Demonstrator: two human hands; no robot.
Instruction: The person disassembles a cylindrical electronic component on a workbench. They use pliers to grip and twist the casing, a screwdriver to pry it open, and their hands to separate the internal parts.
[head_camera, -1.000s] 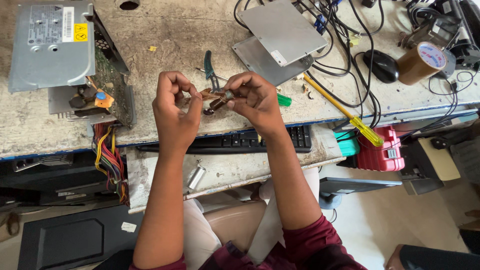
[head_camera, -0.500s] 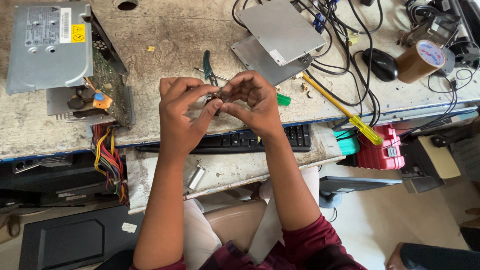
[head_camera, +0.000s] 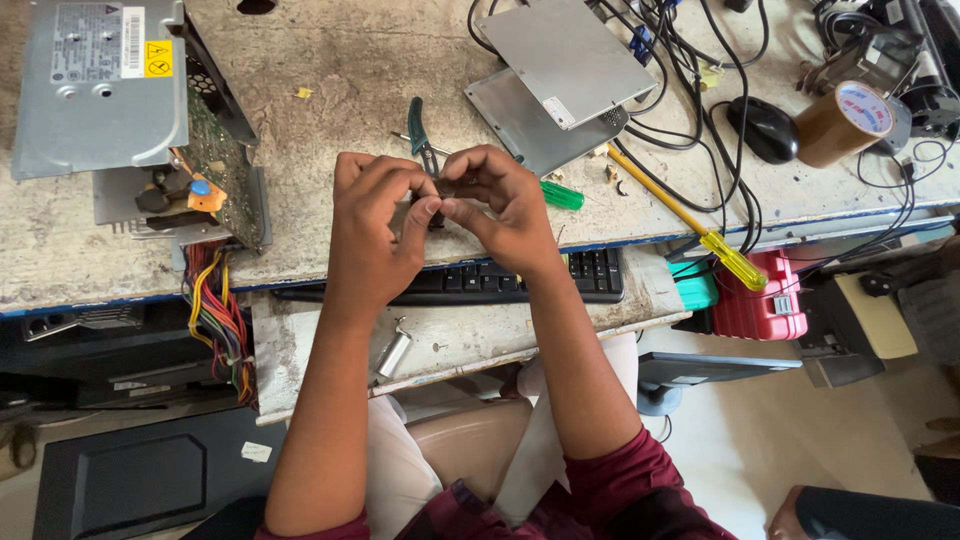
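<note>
My left hand (head_camera: 375, 225) and my right hand (head_camera: 500, 205) meet above the front of the workbench, fingertips pinched together on a small dark part (head_camera: 442, 190) held between them. The part is mostly hidden by my fingers. Just behind my hands lie green-handled pliers (head_camera: 418, 135) on the stone bench top (head_camera: 330, 80). A black keyboard (head_camera: 500, 285) sits on the shelf under my wrists.
An opened grey power supply (head_camera: 110, 100) with coloured wires (head_camera: 215, 320) stands at left. Two metal drive cases (head_camera: 560, 70), cables, a black mouse (head_camera: 765, 130), a brown tape roll (head_camera: 845, 120) and a yellow-handled screwdriver (head_camera: 700, 235) lie at right. A small metal cylinder (head_camera: 393, 355) rests on the lower shelf.
My hands have closed in on each other; the small part, visible between them a second ago, is now mostly covered by my fingers.
</note>
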